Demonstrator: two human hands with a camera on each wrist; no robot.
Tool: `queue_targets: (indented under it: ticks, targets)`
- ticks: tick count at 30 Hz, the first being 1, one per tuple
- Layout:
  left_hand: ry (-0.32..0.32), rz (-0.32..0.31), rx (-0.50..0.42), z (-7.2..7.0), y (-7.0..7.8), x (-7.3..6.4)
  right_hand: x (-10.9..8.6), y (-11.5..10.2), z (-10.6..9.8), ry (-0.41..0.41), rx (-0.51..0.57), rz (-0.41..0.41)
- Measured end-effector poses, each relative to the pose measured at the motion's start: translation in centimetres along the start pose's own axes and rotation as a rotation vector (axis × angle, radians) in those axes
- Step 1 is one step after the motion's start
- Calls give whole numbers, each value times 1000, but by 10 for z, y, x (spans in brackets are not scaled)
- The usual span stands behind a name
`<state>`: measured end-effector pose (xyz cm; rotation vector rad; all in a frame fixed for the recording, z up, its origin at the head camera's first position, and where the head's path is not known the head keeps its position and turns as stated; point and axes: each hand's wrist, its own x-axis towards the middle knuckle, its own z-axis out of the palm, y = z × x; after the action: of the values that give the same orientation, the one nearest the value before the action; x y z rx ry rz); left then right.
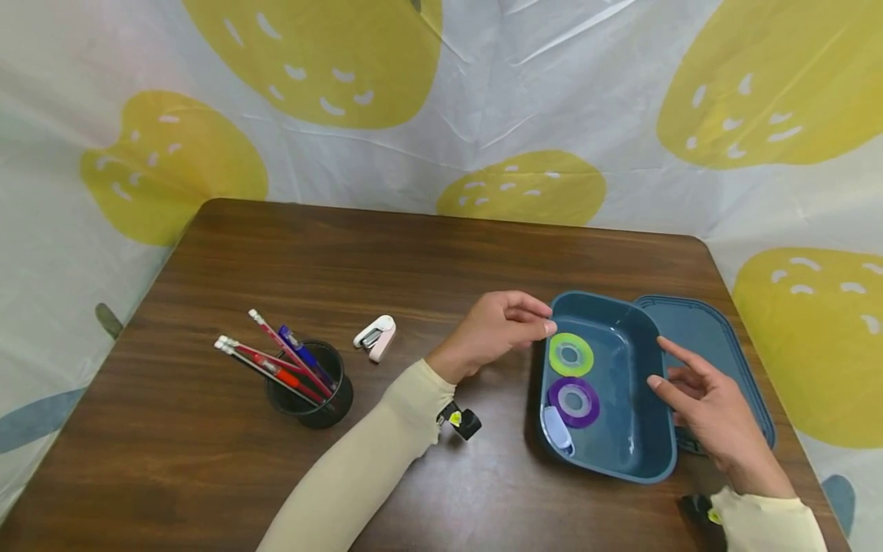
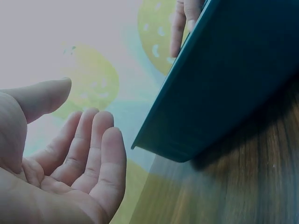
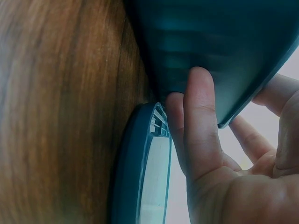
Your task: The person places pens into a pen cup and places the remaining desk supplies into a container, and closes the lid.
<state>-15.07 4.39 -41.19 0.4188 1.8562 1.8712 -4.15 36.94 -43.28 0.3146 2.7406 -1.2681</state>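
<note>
A dark blue rectangular box [image 1: 624, 383] stands on the table, its inside facing up. In it lie a green tape roll [image 1: 571, 354], a purple tape roll [image 1: 574, 402] and a small pale blue object [image 1: 557, 429] along the left wall. My right hand [image 1: 713, 410] holds the box's right wall, thumb over the rim; in the right wrist view its fingers [image 3: 200, 112] lie against the outer side. At the left rim is my left hand [image 1: 500, 330]. The left wrist view shows its fingers [image 2: 105, 158] loosely bent beside the box, holding nothing.
Partly under the box's right side lies a matching blue lid [image 1: 710, 337]. A white and pink mini stapler [image 1: 377, 337] sits left of my left hand. Farther left stands a black mesh cup [image 1: 317, 402] with several pencils and pens [image 1: 303, 349]. A patterned curtain [image 1: 483, 115] hangs behind the table.
</note>
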Motion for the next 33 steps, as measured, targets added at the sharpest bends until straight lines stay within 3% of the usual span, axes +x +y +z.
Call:
queue_targets:
  ticks: [26, 33]
  targets:
    - [165, 60, 107, -44, -5, -24, 5, 4, 0, -64, 38, -39]
    - [246, 71, 136, -63, -5, -35, 7, 5, -1, -74, 34, -53]
